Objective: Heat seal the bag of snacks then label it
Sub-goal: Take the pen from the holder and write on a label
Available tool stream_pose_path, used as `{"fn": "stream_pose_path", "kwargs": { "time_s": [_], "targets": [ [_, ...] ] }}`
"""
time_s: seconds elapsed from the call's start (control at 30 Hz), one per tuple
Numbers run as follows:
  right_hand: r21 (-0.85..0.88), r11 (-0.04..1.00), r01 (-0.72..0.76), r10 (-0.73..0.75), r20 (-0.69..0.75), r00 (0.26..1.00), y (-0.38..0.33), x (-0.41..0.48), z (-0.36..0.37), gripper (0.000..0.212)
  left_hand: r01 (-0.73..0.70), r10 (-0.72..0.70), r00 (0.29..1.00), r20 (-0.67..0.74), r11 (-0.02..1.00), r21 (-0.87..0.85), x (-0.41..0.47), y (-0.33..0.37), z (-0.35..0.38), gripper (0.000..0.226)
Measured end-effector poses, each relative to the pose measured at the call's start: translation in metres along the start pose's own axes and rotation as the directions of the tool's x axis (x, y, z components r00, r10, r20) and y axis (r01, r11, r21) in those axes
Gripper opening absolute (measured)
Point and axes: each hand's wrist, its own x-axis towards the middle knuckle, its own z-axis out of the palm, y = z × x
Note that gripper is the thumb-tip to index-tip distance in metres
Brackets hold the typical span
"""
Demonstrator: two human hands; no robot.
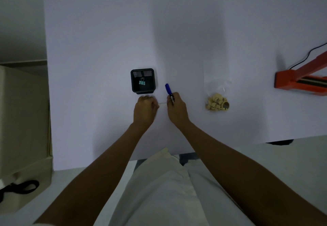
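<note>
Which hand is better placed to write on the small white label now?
The right hand: it already grips the blue marker pen beside the small white label. The left hand rests closed at the label's other end, apparently steadying it.

Clear plastic bag of snacks (pixel 217 87) lies flat on the white table, mouth end away from the person, pale snack pieces bunched at its near end. Orange heat sealer (pixel 300 77) stands well apart to its right, arm raised.
</note>
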Motion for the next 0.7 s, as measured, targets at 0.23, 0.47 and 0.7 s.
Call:
{"fn": "stream_pose_path", "kwargs": {
  "time_s": [0.23,0.47,0.7],
  "targets": [
    [0.215,0.901,-0.376,0.37,0.069,0.926,-0.014,-0.004,-0.02,0.045,-0.004,0.009,0.999,0.032,0.987,-0.162,-0.001,0.007,-0.005,0.011],
    [0.265,0.805,-0.531,0.489,0.209,0.847,-0.05,0.006,-0.04,0.038,0.01,0.029,0.991,0.132,0.957,-0.29,0.002,0.036,-0.036,0.007],
    [0.256,0.879,-0.402,0.384,0.118,0.916,-0.076,0.01,-0.056,0.013,0.124,-0.078,0.99,0.117,0.877,-0.465,0.005,0.06,-0.053,0.018]
  ]
}}
